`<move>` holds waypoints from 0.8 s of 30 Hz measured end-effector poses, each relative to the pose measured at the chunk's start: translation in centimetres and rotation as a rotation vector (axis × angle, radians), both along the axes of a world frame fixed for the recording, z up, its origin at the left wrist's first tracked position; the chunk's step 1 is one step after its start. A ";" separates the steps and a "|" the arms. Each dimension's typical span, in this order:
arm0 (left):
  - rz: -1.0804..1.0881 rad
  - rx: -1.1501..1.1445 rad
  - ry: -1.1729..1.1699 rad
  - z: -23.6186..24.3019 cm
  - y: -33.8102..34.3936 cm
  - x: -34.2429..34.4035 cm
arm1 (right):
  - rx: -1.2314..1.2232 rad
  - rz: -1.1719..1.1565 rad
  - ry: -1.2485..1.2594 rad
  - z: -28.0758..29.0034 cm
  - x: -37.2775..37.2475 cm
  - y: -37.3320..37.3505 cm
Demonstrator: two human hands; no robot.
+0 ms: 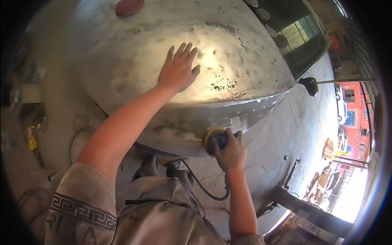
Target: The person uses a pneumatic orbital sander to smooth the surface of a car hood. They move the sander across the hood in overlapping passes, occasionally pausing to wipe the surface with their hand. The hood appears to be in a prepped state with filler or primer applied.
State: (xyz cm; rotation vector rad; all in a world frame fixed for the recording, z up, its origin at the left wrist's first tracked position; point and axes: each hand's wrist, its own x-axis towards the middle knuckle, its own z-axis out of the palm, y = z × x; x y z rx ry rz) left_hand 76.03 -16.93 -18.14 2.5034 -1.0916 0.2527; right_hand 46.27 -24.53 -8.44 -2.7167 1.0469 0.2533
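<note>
My left hand [177,68] lies flat on the sanded hood [134,77] of a car, fingers spread. Lower and to the right, my right hand [231,152] grips a round sander [215,141] with a dark body and a yellow rim. The sander's pad rests against the side panel [179,136] below the hood's edge. A dark hose [204,190] hangs in a loop beneath my right wrist. Bare patches and dark specks mark the hood to the right of my left hand. My palm hides the spot under it.
A reddish oval block [129,7] lies on the hood's far part. Several round sanding discs [263,14] lie along the windshield [304,36]. A side mirror [310,86] juts out at right. A yellow tool [32,141] is on the floor at left. A dark metal post [314,212] stands lower right.
</note>
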 end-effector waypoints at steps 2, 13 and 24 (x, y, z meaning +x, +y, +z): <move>-0.028 -0.041 0.024 0.1 0.7 -0.1 | 0.016 0.027 -0.056 -0.1 0.8 1.6; -0.561 -0.498 0.799 2.2 8.1 -25.2 | 0.084 0.149 -0.081 -2.6 -4.4 4.7; -0.415 -0.622 0.700 2.5 13.4 -16.7 | 0.334 0.325 -0.247 -3.8 3.3 11.2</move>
